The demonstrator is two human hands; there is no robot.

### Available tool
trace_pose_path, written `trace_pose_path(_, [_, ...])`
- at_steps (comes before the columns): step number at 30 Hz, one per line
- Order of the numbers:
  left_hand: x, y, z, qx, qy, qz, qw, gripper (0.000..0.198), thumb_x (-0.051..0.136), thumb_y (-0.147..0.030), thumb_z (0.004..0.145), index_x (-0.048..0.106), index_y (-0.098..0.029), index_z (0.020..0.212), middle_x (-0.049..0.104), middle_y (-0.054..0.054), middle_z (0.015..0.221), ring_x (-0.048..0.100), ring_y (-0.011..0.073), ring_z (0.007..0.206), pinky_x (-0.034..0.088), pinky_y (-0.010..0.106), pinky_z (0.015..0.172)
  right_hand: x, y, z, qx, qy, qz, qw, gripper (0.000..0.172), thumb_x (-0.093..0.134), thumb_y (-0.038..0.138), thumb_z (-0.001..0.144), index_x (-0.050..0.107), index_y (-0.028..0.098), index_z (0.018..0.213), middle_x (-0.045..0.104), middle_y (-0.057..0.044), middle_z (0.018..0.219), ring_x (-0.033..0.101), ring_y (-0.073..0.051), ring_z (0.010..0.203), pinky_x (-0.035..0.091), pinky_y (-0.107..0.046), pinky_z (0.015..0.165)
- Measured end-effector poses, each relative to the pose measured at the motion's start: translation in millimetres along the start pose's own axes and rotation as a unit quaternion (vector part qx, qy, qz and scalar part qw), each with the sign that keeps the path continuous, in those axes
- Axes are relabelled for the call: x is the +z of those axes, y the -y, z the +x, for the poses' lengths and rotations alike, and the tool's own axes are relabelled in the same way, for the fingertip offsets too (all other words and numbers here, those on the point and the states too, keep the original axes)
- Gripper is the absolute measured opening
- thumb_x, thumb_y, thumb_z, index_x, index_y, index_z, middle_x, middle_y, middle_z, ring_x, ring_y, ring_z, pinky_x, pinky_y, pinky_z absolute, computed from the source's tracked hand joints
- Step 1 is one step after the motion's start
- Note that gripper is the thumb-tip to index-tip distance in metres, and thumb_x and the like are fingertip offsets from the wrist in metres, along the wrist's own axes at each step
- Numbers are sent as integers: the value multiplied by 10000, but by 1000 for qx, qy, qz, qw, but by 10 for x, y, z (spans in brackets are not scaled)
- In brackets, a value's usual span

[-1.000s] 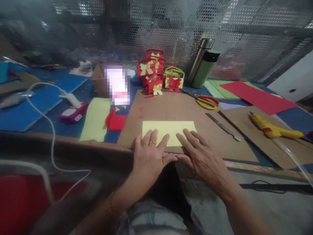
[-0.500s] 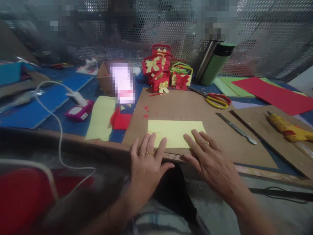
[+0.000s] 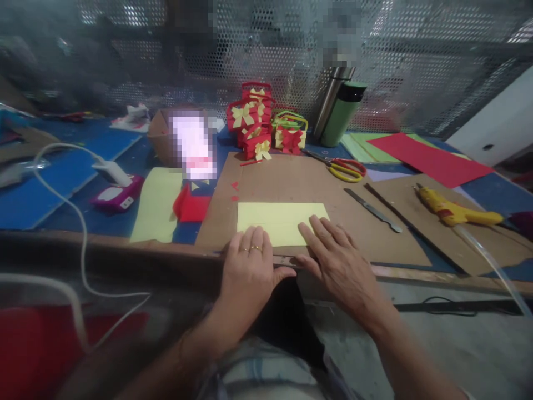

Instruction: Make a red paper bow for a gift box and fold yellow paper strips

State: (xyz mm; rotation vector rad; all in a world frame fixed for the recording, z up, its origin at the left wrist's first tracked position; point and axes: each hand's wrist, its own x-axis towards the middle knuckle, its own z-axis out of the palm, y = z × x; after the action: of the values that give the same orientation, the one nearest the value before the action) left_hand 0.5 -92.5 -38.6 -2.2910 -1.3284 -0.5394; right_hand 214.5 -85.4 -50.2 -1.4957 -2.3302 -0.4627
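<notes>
A pale yellow paper rectangle (image 3: 281,221) lies on a brown cardboard sheet (image 3: 308,189) at the near table edge. My left hand (image 3: 249,266) rests at the paper's near left corner, fingers curled down over its edge, two rings showing. My right hand (image 3: 333,258) lies flat with fingers stretched out, its fingertips touching the paper's near right edge. Neither hand grips anything I can make out.
Red-handled scissors (image 3: 347,169), a metal blade tool (image 3: 372,210) and a yellow glue gun (image 3: 453,210) lie to the right. Small red and yellow paper baskets (image 3: 262,130) and a green flask (image 3: 341,114) stand behind. Red and yellow paper scraps (image 3: 175,205) and a white cable (image 3: 79,222) lie left.
My left fingers have curled in from flat on the paper to its near edge. The right hand has stayed flat on the paper's right side. The view has shifted slightly.
</notes>
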Motion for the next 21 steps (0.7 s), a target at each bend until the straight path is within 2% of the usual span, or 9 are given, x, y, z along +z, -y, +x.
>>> trace_pose_path(3, [39, -31, 17, -9, 4, 23, 1000, 825, 455, -705, 957, 663, -11, 1349, 676, 272, 1299, 607, 375, 1240, 412, 481, 1077, 25, 15, -1, 9, -4, 4, 1000, 585, 384, 529, 1074, 552, 159, 1495, 535, -195, 1570, 486, -355, 1456, 400, -547, 1183])
trace_pose_path(7, [34, -14, 100, -17, 42, 7, 999, 855, 385, -786, 925, 580, -192, 1509, 698, 204, 1187, 614, 360, 1122, 432, 494, 986, 30, 26, 7, 21, 3, 24, 999, 585, 426, 533, 1061, 546, 180, 1512, 527, -191, 1578, 455, -356, 1485, 357, -564, 1210])
trace_pose_path(10, [3, 19, 214, -27, 76, -18, 997, 842, 392, -817, 902, 594, -262, 1503, 693, 181, 1131, 598, 342, 1029, 427, 497, 951, 21, 27, 20, 25, 8, 23, 999, 596, 431, 544, 1057, 544, 181, 1516, 516, -187, 1589, 458, -350, 1482, 353, -550, 1213])
trace_pose_path(17, [-95, -7, 381, -27, 130, -17, 991, 794, 495, -789, 893, 643, -247, 1454, 669, 211, 1186, 572, 375, 1083, 409, 506, 956, -2, -13, 59, 24, 31, 28, 999, 604, 460, 532, 1051, 530, 172, 1532, 493, -187, 1607, 438, -355, 1492, 342, -553, 1221])
trace_pose_path(21, [-134, -18, 393, -25, 146, -2, 989, 790, 628, -747, 857, 615, -255, 1476, 659, 212, 1224, 575, 382, 1122, 399, 512, 991, -87, -10, 82, -2, 10, 32, 999, 588, 525, 550, 1023, 576, 201, 1493, 456, -161, 1639, 352, -391, 1543, 291, -608, 1245])
